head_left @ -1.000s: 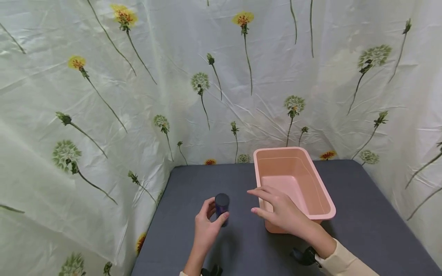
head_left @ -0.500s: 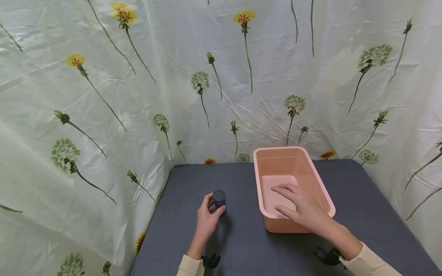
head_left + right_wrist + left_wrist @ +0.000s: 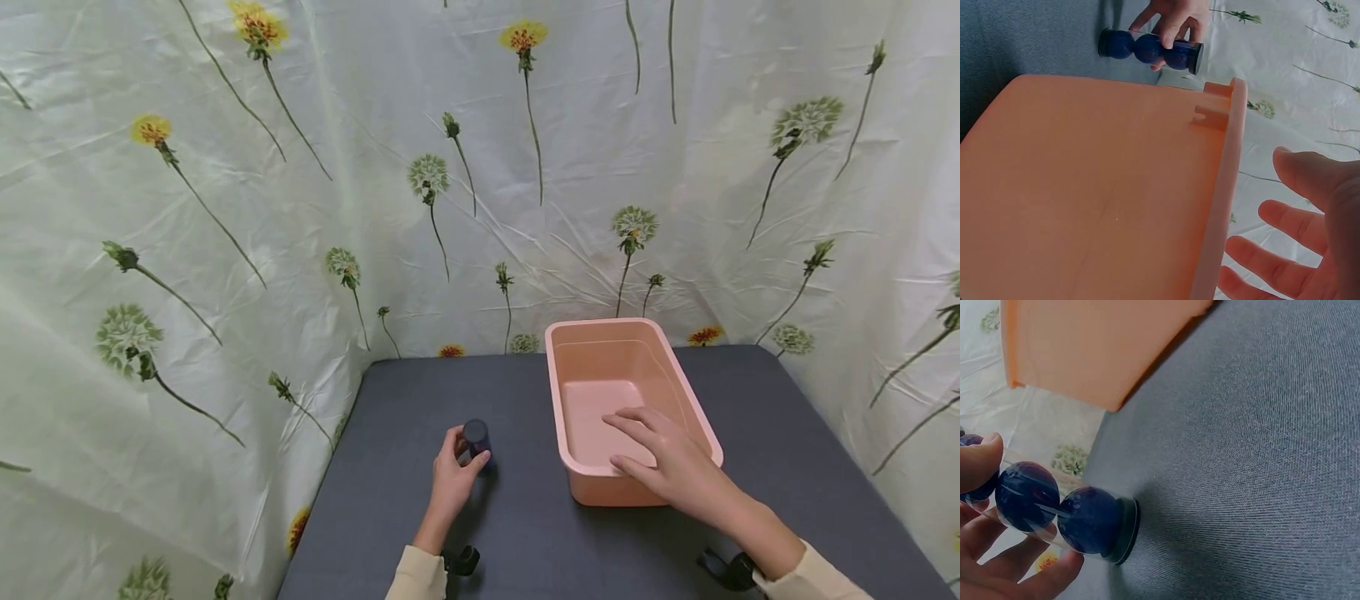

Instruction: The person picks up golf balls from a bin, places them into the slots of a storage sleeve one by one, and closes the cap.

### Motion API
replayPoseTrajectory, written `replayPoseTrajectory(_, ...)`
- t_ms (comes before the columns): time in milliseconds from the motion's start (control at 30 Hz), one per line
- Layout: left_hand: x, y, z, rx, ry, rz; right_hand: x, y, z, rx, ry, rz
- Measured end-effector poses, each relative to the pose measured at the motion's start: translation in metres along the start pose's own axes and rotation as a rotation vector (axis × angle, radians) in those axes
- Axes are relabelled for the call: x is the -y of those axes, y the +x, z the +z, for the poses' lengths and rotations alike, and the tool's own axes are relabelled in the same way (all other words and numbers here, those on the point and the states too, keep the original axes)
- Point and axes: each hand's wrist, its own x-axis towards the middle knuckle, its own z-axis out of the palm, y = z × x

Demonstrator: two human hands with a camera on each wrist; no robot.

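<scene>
My left hand (image 3: 452,482) grips a clear tube (image 3: 1124,530) holding three dark blue balls, with a dark cap at each end. The tube stands upright, its lower cap right at the table surface in the left wrist view. Thumb and fingers wrap its sides. My right hand (image 3: 671,458) hovers over the near end of a pink plastic bin (image 3: 555,392), fingers relaxed and spread, holding nothing. In the right wrist view its fingers (image 3: 1272,256) overlap the bin's rim.
A dark grey cloth covers the table (image 3: 420,392). Behind and to the left hangs a pale curtain (image 3: 480,242) printed with dandelions. The bin sits at the right of the tube, close to the back curtain.
My right hand has moved right, from the bin's left edge to over its near end. My left hand has shifted slightly away from me with the tube, which now appears lower.
</scene>
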Motion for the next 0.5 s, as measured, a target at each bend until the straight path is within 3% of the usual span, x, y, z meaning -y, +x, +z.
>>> replayPoseTrajectory(300, 0.003, 0.003, 0.000, 0.035, 0.020, 0.002, 0.001, -0.003, 0.001, 0.023, 0.013, 0.020)
replayPoseTrajectory(500, -0.014, 0.007, -0.005, 0.055, 0.082, 0.046, -0.001, -0.003, -0.002, 0.003, -0.006, 0.005)
